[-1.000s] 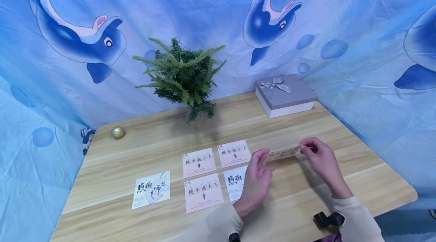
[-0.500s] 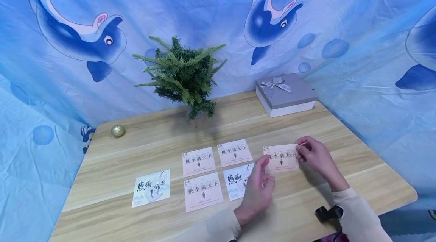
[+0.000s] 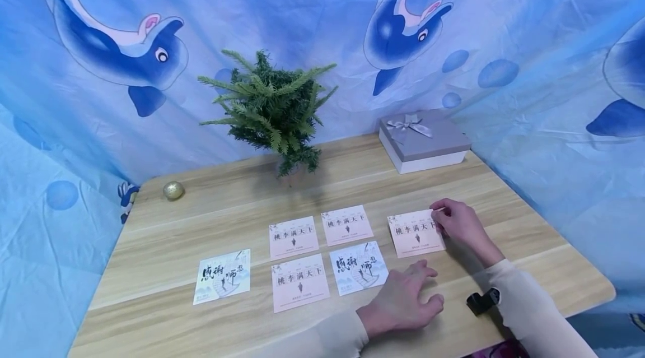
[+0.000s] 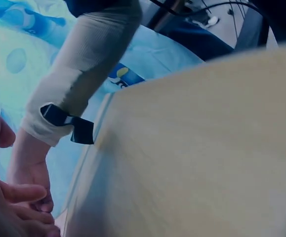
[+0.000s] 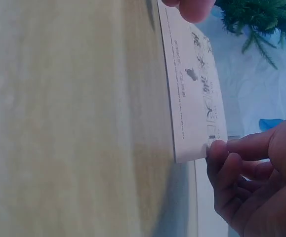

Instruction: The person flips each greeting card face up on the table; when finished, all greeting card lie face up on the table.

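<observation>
In the head view a pink square card [image 3: 415, 240] with black Chinese characters lies at the right of a group of cards. My right hand [image 3: 462, 232] pinches its upper right edge between thumb and fingers, and the right wrist view shows the same grip. Below this card my left hand [image 3: 403, 301] hovers or rests low over the table, fingers spread and holding nothing; whether it touches the wood I cannot tell. Left of it are a blue-white card [image 3: 359, 268], another blue-white card [image 3: 222, 277] and three pink cards [image 3: 300, 284].
A small green fir tree [image 3: 274, 106] stands at the back of the wooden table [image 3: 151, 330]. Behind to the right is a grey-lidded gift box [image 3: 424, 136] with a ribbon bow. A gold ball [image 3: 173, 190] sits at the back left. Dolphin-print cloth hangs behind.
The pink card has tipped down from a raised, slanted position toward the tabletop. My left hand has left its lower left side and moved down toward me; my right hand stays at its edge.
</observation>
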Tool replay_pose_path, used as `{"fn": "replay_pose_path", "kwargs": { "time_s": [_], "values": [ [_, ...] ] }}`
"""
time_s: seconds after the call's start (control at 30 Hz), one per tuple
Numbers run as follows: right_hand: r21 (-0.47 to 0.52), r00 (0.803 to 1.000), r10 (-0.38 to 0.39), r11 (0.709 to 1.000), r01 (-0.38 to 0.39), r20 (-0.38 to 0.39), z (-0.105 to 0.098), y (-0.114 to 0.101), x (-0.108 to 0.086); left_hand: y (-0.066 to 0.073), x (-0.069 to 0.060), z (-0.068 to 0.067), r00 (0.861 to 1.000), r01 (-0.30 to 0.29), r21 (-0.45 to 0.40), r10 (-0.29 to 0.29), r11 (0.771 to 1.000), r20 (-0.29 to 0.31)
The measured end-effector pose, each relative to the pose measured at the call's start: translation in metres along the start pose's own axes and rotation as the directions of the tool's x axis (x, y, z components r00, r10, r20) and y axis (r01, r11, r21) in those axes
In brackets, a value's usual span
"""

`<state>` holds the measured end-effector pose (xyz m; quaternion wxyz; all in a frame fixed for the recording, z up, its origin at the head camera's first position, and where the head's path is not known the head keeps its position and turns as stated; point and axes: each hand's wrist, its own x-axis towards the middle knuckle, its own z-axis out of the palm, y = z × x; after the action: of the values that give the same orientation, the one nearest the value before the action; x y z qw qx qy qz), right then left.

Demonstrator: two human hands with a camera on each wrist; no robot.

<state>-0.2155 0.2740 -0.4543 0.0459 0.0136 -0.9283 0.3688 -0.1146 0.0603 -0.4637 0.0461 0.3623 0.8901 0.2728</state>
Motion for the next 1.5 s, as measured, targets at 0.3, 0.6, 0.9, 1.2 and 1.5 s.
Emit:
{"fn": "replay_pose_path", "kwargs": {
  "time_s": [0.3,0.6,0.9,1.2,1.5],
  "values": [
    [-0.07,0.999,-0.043,0.997,0.045,0.023,0.003,-0.002,-0.004,0.001,0.003,0.004,0.997,0.037,0.175,-0.047,0.984,0.054],
    [-0.233,0.919,-0.389,0.889,0.393,0.066,0.01,-0.024,-0.046,0.0,0.004,0.006,0.999,0.019,0.202,-0.028,0.979,0.042],
    [-0.344,0.884,-0.404,0.816,0.464,0.235,0.018,-0.033,-0.065,-0.001,-0.001,0.004,0.998,-0.063,0.306,0.056,0.95,0.031],
    [-0.343,0.887,-0.389,0.821,0.457,0.25,0.024,-0.031,-0.062,0.0,-0.006,0.003,0.99,-0.116,0.37,0.078,0.922,0.114],
    [-0.325,0.877,-0.423,0.816,0.479,0.229,0.027,-0.033,-0.058,-0.001,-0.006,0.002,0.989,-0.093,0.375,0.043,0.922,0.139]
  ]
}}
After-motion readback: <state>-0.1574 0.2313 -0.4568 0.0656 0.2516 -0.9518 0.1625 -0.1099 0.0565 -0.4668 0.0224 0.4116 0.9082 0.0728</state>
